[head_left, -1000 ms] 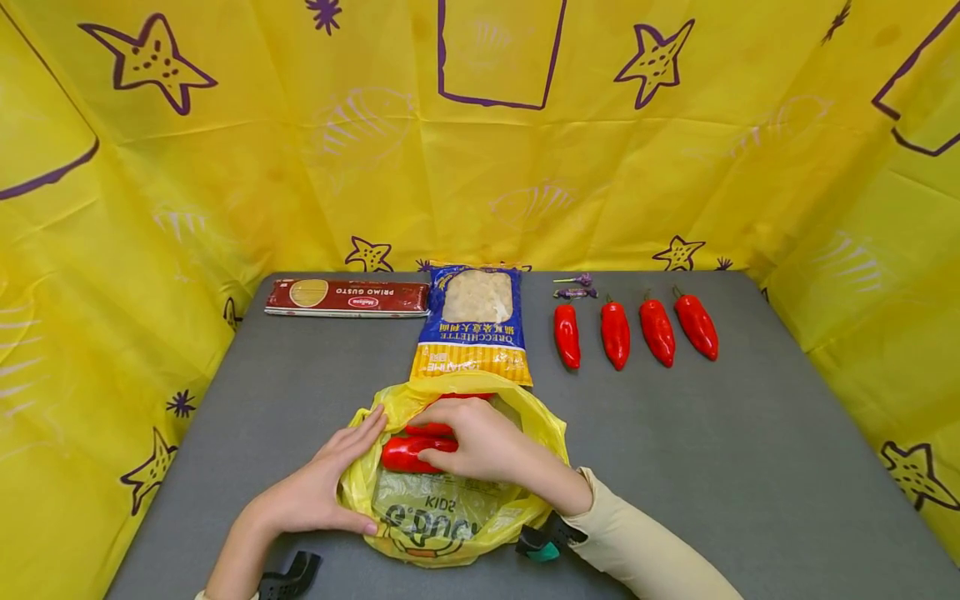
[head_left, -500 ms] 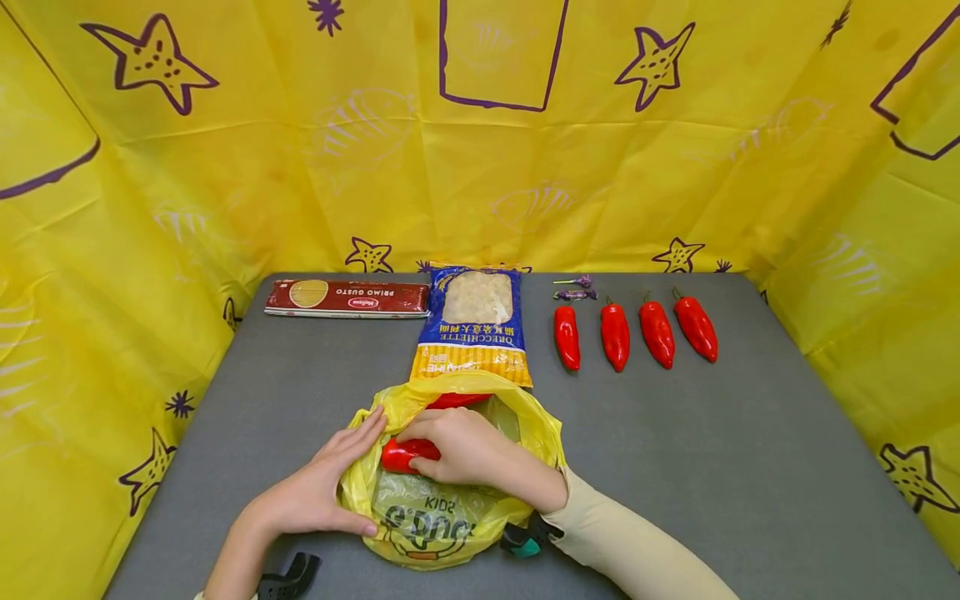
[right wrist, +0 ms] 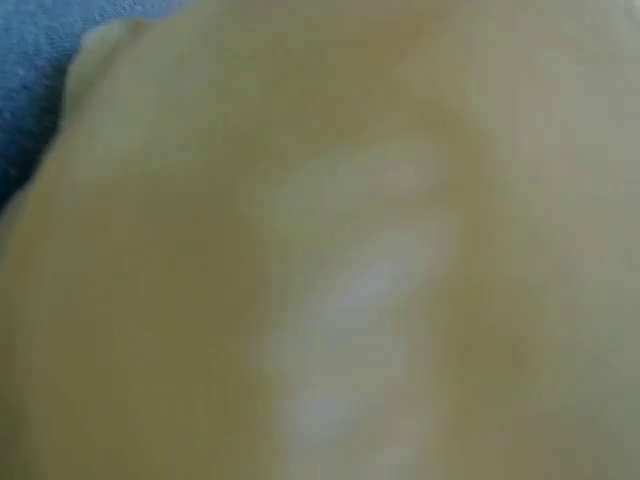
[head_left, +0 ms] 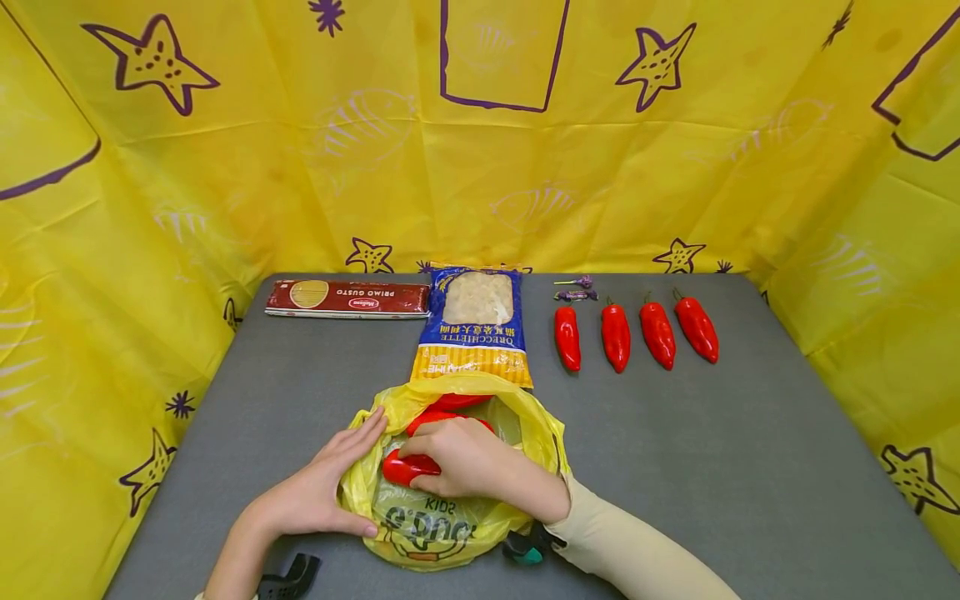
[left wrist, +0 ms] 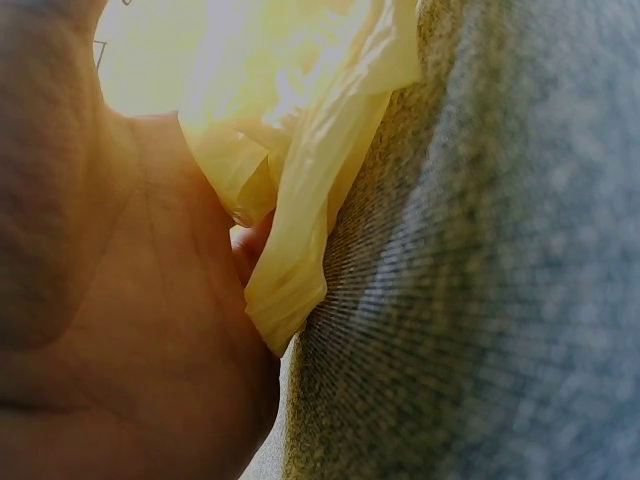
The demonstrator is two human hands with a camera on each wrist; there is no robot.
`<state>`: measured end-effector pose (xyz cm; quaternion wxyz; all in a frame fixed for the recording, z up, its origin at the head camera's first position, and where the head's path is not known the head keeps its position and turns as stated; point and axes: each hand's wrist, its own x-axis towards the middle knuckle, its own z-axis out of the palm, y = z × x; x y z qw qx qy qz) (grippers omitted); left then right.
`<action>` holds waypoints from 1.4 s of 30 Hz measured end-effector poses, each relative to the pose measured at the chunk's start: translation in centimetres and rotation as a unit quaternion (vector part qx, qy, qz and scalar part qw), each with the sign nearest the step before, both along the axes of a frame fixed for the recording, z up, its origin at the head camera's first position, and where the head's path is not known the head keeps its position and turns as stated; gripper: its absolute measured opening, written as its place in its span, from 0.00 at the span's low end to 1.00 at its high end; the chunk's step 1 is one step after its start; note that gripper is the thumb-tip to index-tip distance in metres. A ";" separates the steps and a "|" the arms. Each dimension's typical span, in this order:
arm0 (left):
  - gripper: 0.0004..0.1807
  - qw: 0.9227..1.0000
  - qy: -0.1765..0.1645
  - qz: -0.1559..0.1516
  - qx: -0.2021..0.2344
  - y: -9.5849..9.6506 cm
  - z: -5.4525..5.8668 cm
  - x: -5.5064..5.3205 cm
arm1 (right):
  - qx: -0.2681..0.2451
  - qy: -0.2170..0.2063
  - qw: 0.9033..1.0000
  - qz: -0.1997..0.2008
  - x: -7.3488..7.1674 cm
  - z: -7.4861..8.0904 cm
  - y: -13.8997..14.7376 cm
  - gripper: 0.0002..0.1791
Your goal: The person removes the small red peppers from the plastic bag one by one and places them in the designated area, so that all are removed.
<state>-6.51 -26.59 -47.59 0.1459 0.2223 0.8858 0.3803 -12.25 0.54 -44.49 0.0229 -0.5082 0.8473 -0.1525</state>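
A red pepper (head_left: 405, 468) lies inside the yellow plastic bag (head_left: 547, 433), pinched between the thumb and fingers of the right hand (head_left: 465, 457), with more red peppers (head_left: 459, 402) just behind it. The left hand (head_left: 318, 492), thumb and straight fingers spread apart, rests against the bag's left rim. Beyond the bag, on the grey table (head_left: 750, 467), lie a blue-and-yellow orecchiette packet (head_left: 478, 325), a long dark-red packet (head_left: 347, 300) and, to the right, four red peppers in a row (head_left: 657, 335).

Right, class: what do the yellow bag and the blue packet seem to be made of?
The yellow bag: thin plastic film, softly shiny, as its creases and translucence suggest. The blue packet: probably glossy plastic film, given its highlights and apparent see-through window.
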 end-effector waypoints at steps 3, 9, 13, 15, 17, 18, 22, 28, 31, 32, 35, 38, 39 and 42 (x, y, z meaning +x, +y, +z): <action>0.72 1.000 -0.007 0.005 0.003 0.0 0.1 0.0 | -0.006 0.012 1.000 0.008 0.2 -0.1 0.1 0.18; 0.72 1.000 -0.009 0.006 -0.001 0.0 0.0 0.0 | -0.017 0.023 0.999 0.016 0.2 -0.5 0.2 0.19; 0.72 1.000 -0.017 0.007 -0.001 -0.1 -0.1 0.0 | -0.024 0.020 0.999 0.024 0.1 -0.7 0.3 0.19; 0.72 1.000 -0.020 0.008 -0.001 -0.1 -0.1 0.0 | -0.026 0.015 0.999 0.030 0.1 -0.8 0.3 0.19; 0.72 1.000 -0.020 0.008 -0.002 -0.1 -0.1 0.1 | -0.029 0.010 0.999 0.037 0.1 -0.9 0.3 0.19; 0.72 1.000 -0.020 0.008 -0.002 -0.1 -0.1 0.1 | -0.032 0.005 0.999 0.041 0.0 -0.9 0.4 0.18; 0.72 1.000 -0.019 0.009 -0.001 -0.1 -0.1 0.1 | -0.045 -0.006 0.998 0.050 0.0 -0.8 0.4 0.16; 0.72 1.000 -0.020 0.009 -0.004 -0.1 -0.1 0.0 | -0.047 -0.016 0.998 0.044 -0.1 -0.9 0.4 0.15; 0.72 1.000 -0.023 0.010 -0.005 -0.1 -0.1 0.1 | -0.043 -0.022 0.998 0.041 -0.2 -0.9 0.4 0.16; 0.72 1.000 -0.023 0.010 -0.005 -0.1 -0.1 0.1 | -0.044 -0.023 0.998 0.041 -0.2 -0.9 0.4 0.16; 0.72 1.000 -0.023 0.011 -0.006 -0.1 -0.1 0.1 | -0.050 -0.036 0.997 0.040 -0.2 -0.8 0.5 0.16; 0.72 1.000 -0.017 0.011 -0.011 -0.1 -0.2 0.1 | -0.060 -0.050 0.996 0.034 -0.2 -0.5 0.7 0.16; 0.72 1.000 -0.015 0.011 -0.012 -0.1 -0.2 0.1 | -0.065 -0.057 0.996 0.031 -0.2 -0.3 0.8 0.17; 0.72 1.000 -0.005 0.010 -0.019 -0.1 -0.2 0.1 | -0.074 -0.067 0.995 0.025 -0.2 0.2 1.2 0.17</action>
